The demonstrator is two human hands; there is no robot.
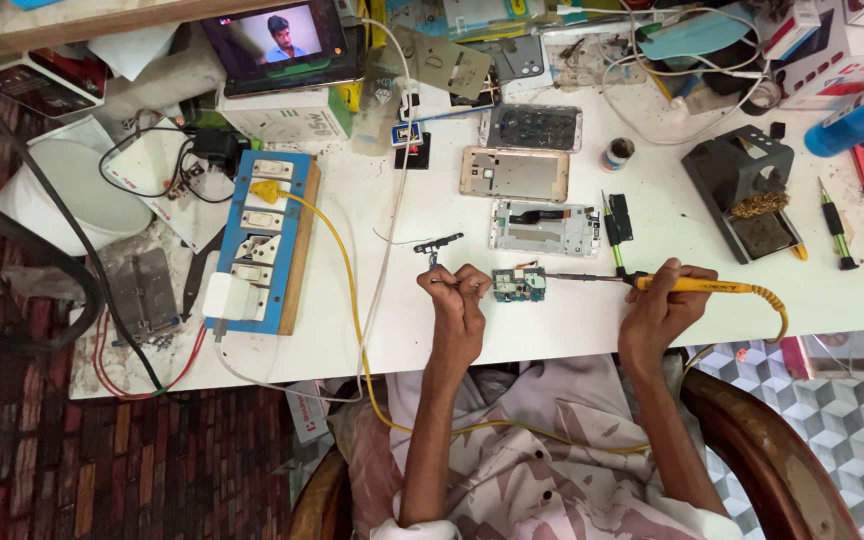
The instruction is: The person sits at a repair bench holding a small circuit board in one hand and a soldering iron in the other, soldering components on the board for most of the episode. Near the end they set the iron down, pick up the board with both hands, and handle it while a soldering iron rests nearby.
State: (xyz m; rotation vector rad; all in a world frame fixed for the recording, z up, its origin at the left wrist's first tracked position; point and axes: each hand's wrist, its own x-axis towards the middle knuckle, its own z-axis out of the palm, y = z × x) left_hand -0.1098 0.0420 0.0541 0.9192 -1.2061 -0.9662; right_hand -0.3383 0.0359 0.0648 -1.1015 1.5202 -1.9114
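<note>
Nearest: wooden chair arm [752, 440], curved, dark brown, glossy.

Right hand [660, 305], closed round soldering iron [697, 286]: yellow grip, slim metal shaft; long axis approx. horizontal, tip pointing left, at or just by circuit board. Yellow cord [352, 290] off rear of grip, looping down past table edge.

Left hand [459, 300], fingers pinched narrow on thin metal tweezers [444, 281], lying approx. horizontal, tip end not clear.

Circuit board [519, 284]: small, green w/ metal shields, roughly rectangular, flat on white table [572, 330], between both hands, near front edge.

Behind: small black flex strip [438, 243]; green-handled screwdriver [616, 240], upright in view; white phone frame [544, 229], long axis left-right.

Further: gold phone frame [514, 174]; silver phone back [531, 128].

Left: blue switchboard [257, 240] on wood base, white sockets.

Right: black iron stand [747, 190] w/ brass wool.

Far: tablet [277, 45], screen lit.
</note>
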